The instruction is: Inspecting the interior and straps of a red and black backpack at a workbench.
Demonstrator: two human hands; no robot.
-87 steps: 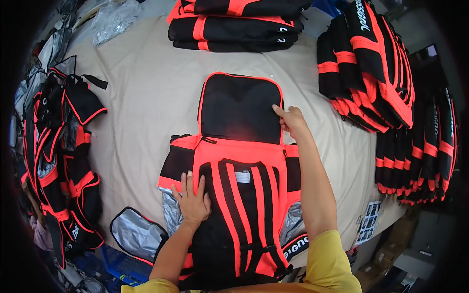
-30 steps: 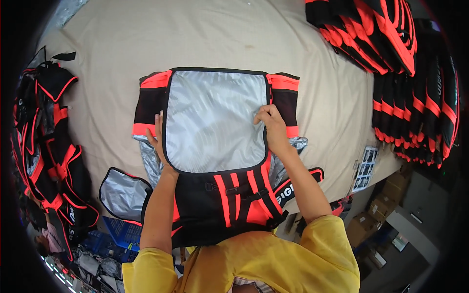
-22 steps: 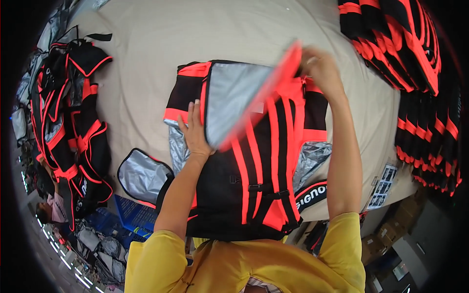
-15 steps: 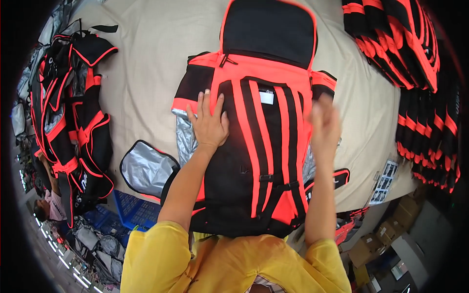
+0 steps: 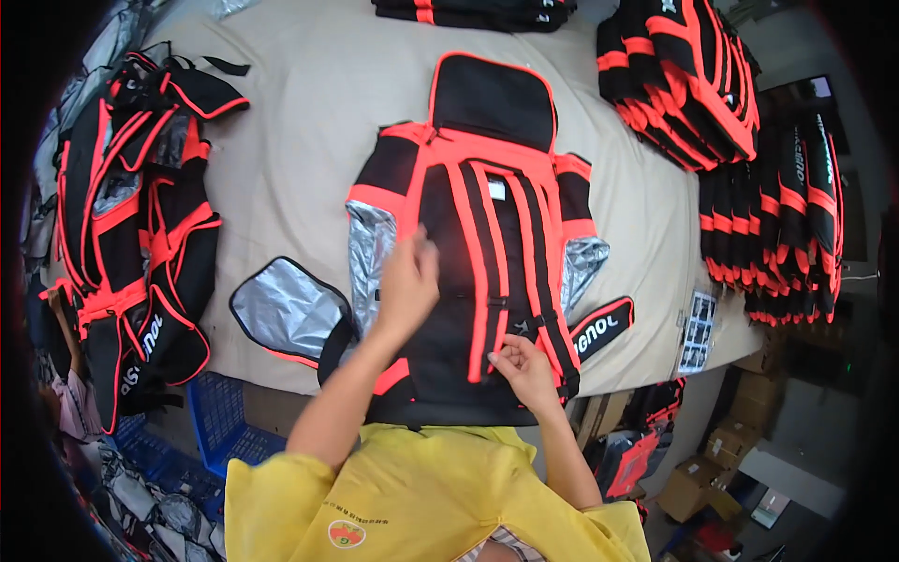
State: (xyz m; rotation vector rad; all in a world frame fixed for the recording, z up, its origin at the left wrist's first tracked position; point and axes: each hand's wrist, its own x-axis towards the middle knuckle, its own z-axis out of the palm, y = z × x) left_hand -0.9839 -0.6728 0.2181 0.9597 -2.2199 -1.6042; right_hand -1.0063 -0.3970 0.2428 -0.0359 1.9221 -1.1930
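Note:
A black backpack (image 5: 445,328) with bright red-orange trim lies on the cloth-covered table in front of me, its shoulder straps upward. Its top flap (image 5: 492,101) is spread open at the far end. Silver lining shows at both side panels, and a silver-lined flap (image 5: 288,307) sticks out to the left. My right hand (image 5: 526,373) pinches the edge of a shoulder strap (image 5: 476,281) near its lower end, beside the buckles. Over the pack's left side hovers my left hand (image 5: 410,286), fingers curled and blurred; whether it touches the pack is unclear.
Another black and red-orange pack (image 5: 122,244) lies at the left edge. Stacked packs (image 5: 679,80) stand at the far right, with a row of more (image 5: 773,211) beside them. A printed sheet (image 5: 698,332) hangs at the table's right. Blue crates (image 5: 229,426) and cardboard boxes (image 5: 698,482) sit below.
My right hand has come down and inward from the pack's right side to the strap's lower end. My left hand has lifted off the panel and drawn nearer. The view has shifted.

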